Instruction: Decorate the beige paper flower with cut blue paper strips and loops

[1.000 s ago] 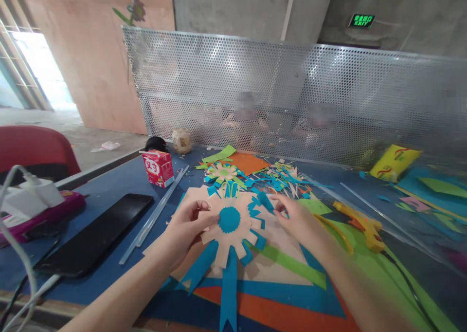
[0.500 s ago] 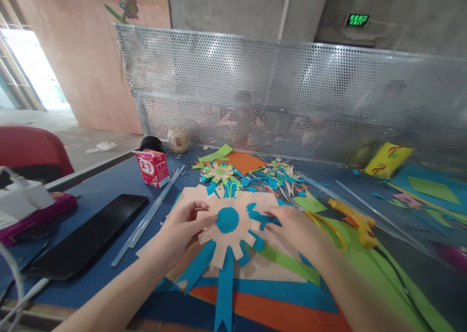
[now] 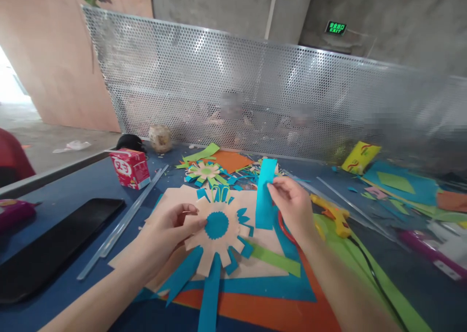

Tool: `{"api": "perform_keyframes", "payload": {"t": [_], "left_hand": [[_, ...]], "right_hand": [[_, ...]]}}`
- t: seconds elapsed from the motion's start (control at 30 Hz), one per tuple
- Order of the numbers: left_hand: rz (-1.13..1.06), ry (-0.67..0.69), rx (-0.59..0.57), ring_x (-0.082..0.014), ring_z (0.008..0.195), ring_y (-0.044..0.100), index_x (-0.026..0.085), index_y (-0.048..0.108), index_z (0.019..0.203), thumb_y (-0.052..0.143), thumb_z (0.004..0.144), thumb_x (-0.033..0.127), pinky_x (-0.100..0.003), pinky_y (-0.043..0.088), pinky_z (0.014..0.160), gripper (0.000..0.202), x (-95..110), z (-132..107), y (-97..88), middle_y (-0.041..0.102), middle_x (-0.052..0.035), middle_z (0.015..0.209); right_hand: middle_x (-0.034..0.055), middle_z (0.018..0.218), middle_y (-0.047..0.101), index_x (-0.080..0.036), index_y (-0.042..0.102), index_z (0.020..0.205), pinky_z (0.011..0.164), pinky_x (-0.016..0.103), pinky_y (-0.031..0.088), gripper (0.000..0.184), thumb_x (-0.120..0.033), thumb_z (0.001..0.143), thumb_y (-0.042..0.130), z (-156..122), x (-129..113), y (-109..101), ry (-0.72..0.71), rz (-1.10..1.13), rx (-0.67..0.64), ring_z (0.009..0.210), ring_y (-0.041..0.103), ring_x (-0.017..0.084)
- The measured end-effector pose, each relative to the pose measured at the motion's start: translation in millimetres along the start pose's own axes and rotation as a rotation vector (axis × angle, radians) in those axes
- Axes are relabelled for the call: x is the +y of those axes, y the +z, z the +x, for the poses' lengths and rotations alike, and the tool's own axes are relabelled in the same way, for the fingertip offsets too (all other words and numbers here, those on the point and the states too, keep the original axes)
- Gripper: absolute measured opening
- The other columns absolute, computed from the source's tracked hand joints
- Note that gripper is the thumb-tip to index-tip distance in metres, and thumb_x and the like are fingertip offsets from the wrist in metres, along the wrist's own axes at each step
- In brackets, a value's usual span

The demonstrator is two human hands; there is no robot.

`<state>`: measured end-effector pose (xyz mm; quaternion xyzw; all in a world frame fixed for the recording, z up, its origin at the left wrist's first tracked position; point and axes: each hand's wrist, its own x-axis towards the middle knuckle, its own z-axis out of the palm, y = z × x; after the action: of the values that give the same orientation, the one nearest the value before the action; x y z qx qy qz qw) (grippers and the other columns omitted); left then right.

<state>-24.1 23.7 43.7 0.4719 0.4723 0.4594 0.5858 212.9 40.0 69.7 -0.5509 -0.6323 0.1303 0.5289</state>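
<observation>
Dark-blue counter (image 3: 83,186) under left hand (image 3: 168,230) and right hand (image 3: 295,203); perforated metal screen (image 3: 197,74) across its far side, straight ahead of both, bare grey concrete wall (image 3: 215,6) behind. Lit green EXIT sign (image 3: 335,28) high up, beyond the right hand. Far left of the left hand: pinkish-tan wall (image 3: 54,45), grey floor (image 3: 89,137), red chair (image 3: 12,149), glaring white opening (image 3: 10,86).

Left hand (image 3: 173,230) held paper rosette (image 3: 217,225) at its left edge. Right of rosette, right hand (image 3: 294,203) gripped blue strip (image 3: 265,195). Yellow glue gun (image 3: 334,217) lay farther right; red carton (image 3: 130,169) stood left of rosette.
</observation>
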Motion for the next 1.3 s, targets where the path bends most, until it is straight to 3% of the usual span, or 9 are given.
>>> {"api": "perform_keyframes", "payload": {"t": [0.07,0.17,0.33,0.47,0.63,0.77,0.87,1.2,1.3], "left_hand": [[0.04,0.023,-0.006,-0.011,0.056,0.054,0.019,0.046,0.082,0.068,0.061,0.031,-0.02,0.04,0.05,0.032,2.4,-0.9,2.4,0.051,0.0048,0.063],[0.131,0.088,0.011,-0.01,0.059,0.052,0.018,0.048,0.078,0.067,0.062,0.029,-0.02,0.038,0.053,0.027,6.8,-2.8,6.9,0.051,0.0042,0.066],[0.143,0.162,0.024,-0.0091,0.058,0.05,0.019,0.04,0.071,0.066,0.061,0.025,-0.021,0.037,0.053,0.028,2.0,-0.5,10.8,0.051,0.0047,0.068],[0.074,0.188,-0.025,-0.009,0.061,0.051,0.02,0.038,0.071,0.065,0.061,0.023,-0.021,0.038,0.054,0.029,-2.3,0.9,10.9,0.053,0.0035,0.075],[0.062,0.145,0.008,-0.0052,0.053,0.044,0.018,0.038,0.067,0.066,0.059,0.023,-0.018,0.035,0.049,0.03,4.9,-2.9,13.6,0.05,0.0049,0.069],[-0.005,0.174,0.016,-0.0055,0.056,0.046,0.018,0.035,0.065,0.068,0.058,0.022,-0.018,0.037,0.052,0.034,6.2,-3.5,13.2,0.051,0.005,0.071],[-0.015,0.178,0.021,-0.0055,0.056,0.046,0.019,0.035,0.067,0.068,0.058,0.021,-0.017,0.037,0.051,0.034,3.8,-3.1,11.4,0.051,0.0054,0.07],[-0.063,0.196,-0.021,-0.0039,0.059,0.043,0.018,0.033,0.064,0.066,0.061,0.017,-0.016,0.037,0.054,0.033,4.3,-5.7,11.4,0.049,0.0052,0.074],[-0.101,0.207,-0.027,-0.0037,0.058,0.042,0.019,0.034,0.067,0.065,0.062,0.015,-0.016,0.038,0.053,0.032,5.7,-7.5,13.1,0.046,0.0063,0.072]], "right_hand": [[0.0006,0.072,0.06,-0.02,0.055,0.087,0.05,0.022,0.045,0.022,-0.036,0.071,0.056,-0.2,-2.3,-0.7,0.111,0.289,0.013,0.058,0.054,0.011],[-0.0015,0.072,0.059,-0.023,0.054,0.104,0.046,0.02,0.044,0.04,-0.034,0.067,0.063,-1.3,-3.0,1.0,0.273,0.564,-0.085,0.055,0.052,0.009],[-0.0045,0.07,0.057,-0.032,0.044,0.12,0.05,0.017,0.044,0.055,-0.025,0.069,0.063,-5.8,-8.4,3.3,0.322,0.788,-0.276,0.056,0.05,0.006],[-0.0055,0.067,0.058,-0.033,0.046,0.118,0.057,0.019,0.047,0.052,-0.021,0.07,0.063,-7.6,-9.7,4.3,0.335,0.856,-0.339,0.059,0.052,0.007],[-0.0025,0.071,0.061,-0.023,0.062,0.087,0.05,0.018,0.045,0.025,-0.021,0.063,0.069,-5.0,-1.2,7.0,0.428,0.942,-0.263,0.057,0.054,0.007],[-0.004,0.063,0.059,-0.022,0.061,0.074,0.05,0.02,0.045,0.015,-0.025,0.062,0.069,-3.7,-1.8,5.6,0.46,1.025,-0.257,0.052,0.052,0.007],[-0.0026,0.061,0.058,-0.021,0.06,0.066,0.055,0.023,0.046,0.012,-0.029,0.062,0.069,-3.0,-6.0,3.1,0.49,1.075,-0.23,0.061,0.055,0.012],[0.0005,0.075,0.064,-0.023,0.062,0.07,0.069,0.03,0.045,0.01,-0.022,0.061,0.067,-8.5,-3.9,4.7,0.541,1.063,-0.37,0.076,0.058,0.017],[-0.0003,0.072,0.062,-0.022,0.063,0.073,0.062,0.026,0.044,0.011,-0.022,0.063,0.067,-11.8,-4.8,6.2,0.583,0.993,-0.521,0.068,0.057,0.014]]}}
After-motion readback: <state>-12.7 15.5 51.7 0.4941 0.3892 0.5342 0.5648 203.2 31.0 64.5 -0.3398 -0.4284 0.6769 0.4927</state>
